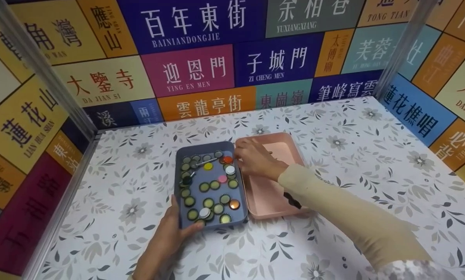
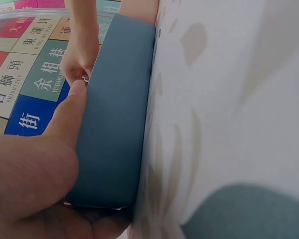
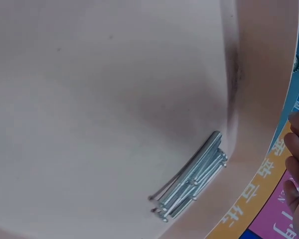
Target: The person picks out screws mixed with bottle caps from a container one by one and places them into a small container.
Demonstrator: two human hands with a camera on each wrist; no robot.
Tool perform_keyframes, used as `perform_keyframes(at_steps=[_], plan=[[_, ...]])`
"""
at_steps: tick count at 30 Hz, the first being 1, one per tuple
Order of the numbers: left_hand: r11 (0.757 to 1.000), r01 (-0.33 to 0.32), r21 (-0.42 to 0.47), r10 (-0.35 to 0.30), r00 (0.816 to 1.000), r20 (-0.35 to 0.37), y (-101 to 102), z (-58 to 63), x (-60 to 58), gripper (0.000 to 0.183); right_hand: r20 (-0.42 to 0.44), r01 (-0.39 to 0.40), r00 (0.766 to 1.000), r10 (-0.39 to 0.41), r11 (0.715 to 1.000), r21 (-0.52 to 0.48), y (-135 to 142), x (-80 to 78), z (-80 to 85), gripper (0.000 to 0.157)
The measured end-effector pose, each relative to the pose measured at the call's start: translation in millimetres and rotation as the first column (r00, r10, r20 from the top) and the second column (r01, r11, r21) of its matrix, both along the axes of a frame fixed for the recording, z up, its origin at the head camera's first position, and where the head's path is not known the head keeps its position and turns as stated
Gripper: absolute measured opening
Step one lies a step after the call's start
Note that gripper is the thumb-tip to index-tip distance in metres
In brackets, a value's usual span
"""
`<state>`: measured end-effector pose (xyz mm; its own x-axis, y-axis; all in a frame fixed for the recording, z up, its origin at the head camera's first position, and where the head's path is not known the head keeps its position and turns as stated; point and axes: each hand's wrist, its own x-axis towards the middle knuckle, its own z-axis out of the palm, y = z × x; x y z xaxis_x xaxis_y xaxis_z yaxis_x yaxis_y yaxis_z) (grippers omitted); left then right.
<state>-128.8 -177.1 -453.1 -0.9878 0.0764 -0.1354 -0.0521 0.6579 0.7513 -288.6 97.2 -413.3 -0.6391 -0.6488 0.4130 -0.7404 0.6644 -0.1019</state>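
My left hand (image 1: 168,229) grips the near left corner of a blue-grey tray (image 2: 114,114), thumb along its near side. Inside that tray lie many bottle caps, mostly showing greenish undersides, with a yellow cap (image 1: 208,166), a pink cap (image 1: 222,179), a white cap (image 1: 230,170) and an orange cap (image 1: 234,204) among them. A silver screw (image 1: 207,161) lies among the caps near the far end. Over the far right of this tray, my right hand (image 1: 257,157) reaches down with bent fingers near a red cap (image 1: 227,159); its fingertips are hidden.
A pink tray (image 1: 263,194) stands against the blue-grey tray's right side, under my right forearm. Several silver screws (image 3: 192,177) lie bunched along its wall. The table has a flowered cover (image 1: 131,210), and panels of printed signs (image 1: 195,70) surround it.
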Motion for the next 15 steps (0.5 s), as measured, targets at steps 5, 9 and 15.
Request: perform_keyframes(at_steps=[5, 9, 15], plan=[[1.0, -0.009, -0.012, 0.009, 1.0, 0.021, -0.1, 1.0, 0.4, 0.123, 0.01, -0.024, 1.0, 0.023, 1.0, 0.019, -10.1, 1.6, 0.2, 0.008], [0.999, -0.022, -0.027, 0.023, 0.999, 0.038, 0.6, 2.4, -0.1, 0.125, 0.014, -0.037, 0.999, 0.036, 0.999, 0.035, -16.8, 2.4, -0.3, 0.012], [1.0, -0.017, 0.005, 0.017, 1.0, 0.021, 1.2, 0.6, -0.4, 0.124, 0.054, -0.042, 0.998, 0.038, 0.996, 0.073, -23.6, 1.1, 1.4, 0.014]])
